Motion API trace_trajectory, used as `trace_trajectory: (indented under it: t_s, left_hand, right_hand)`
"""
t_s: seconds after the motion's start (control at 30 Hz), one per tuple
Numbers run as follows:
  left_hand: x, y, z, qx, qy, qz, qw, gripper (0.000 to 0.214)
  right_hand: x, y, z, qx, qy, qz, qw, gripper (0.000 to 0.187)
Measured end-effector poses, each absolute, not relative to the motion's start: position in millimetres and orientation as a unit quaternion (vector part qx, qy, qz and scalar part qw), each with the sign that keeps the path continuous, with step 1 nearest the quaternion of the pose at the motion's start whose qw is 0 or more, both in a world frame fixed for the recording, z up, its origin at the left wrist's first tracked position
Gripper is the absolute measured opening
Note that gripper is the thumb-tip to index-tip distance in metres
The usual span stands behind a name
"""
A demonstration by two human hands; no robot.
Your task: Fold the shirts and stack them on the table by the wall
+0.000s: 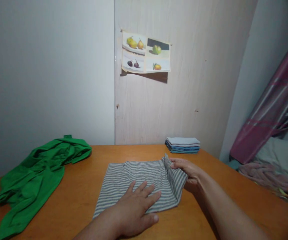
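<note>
A grey and white striped garment lies partly folded on the orange wooden table, in front of me. My left hand lies flat on its near part, fingers spread and open. My right hand grips the garment's right edge, which is lifted and folded over toward the middle. A crumpled green shirt lies on the table's left side, well away from both hands.
A stack of folded light blue cloths sits at the table's back right by the wall. A fruit poster hangs on the wooden panel. To the right, a bed with a plaid cloth and bedding.
</note>
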State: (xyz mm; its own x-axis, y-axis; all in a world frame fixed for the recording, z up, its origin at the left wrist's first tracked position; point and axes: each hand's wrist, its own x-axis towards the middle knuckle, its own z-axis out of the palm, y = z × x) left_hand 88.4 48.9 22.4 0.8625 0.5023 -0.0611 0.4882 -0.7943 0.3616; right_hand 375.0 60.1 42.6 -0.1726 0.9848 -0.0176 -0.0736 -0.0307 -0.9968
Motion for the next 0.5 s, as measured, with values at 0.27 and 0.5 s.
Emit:
trace_trajectory:
  t_s: [0.27,0.5]
  left_hand:
    - [83.7,48.1,25.5,0.935,0.245,0.081,0.244,0.063]
    - [82.3,59.5,34.9,0.874,0.296,0.169,0.347,0.025]
  right_hand:
    - [312.9,80.0,26.9,-0.459,-0.543,0.538,0.453,0.072]
    - [295.1,88.2,-2.0,-0.499,-0.559,0.512,0.421,0.093]
